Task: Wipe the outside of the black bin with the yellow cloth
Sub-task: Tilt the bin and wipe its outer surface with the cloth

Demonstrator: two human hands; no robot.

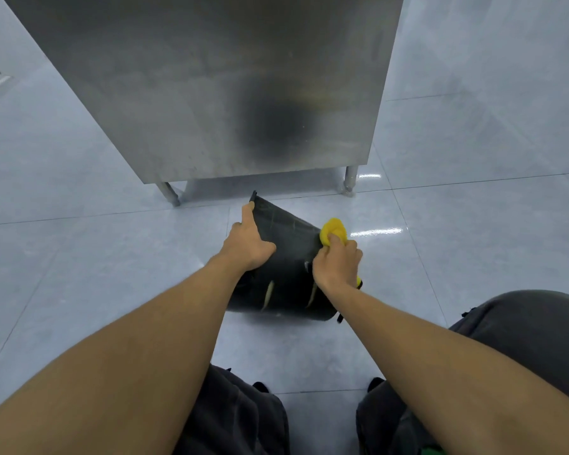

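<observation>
The black bin point(288, 257) lies tipped over on the pale tiled floor point(79, 257) just below the frame's centre, with the steel cabinet point(211, 87) at its 12 o'clock. The left hand point(248, 244) clasps the bin's outer wall at 10 o'clock, fingers reaching up toward the rim. The right hand point(337, 264) is closed around the bunched yellow cloth point(334, 230), pressing it against the bin's side at 2 o'clock
</observation>
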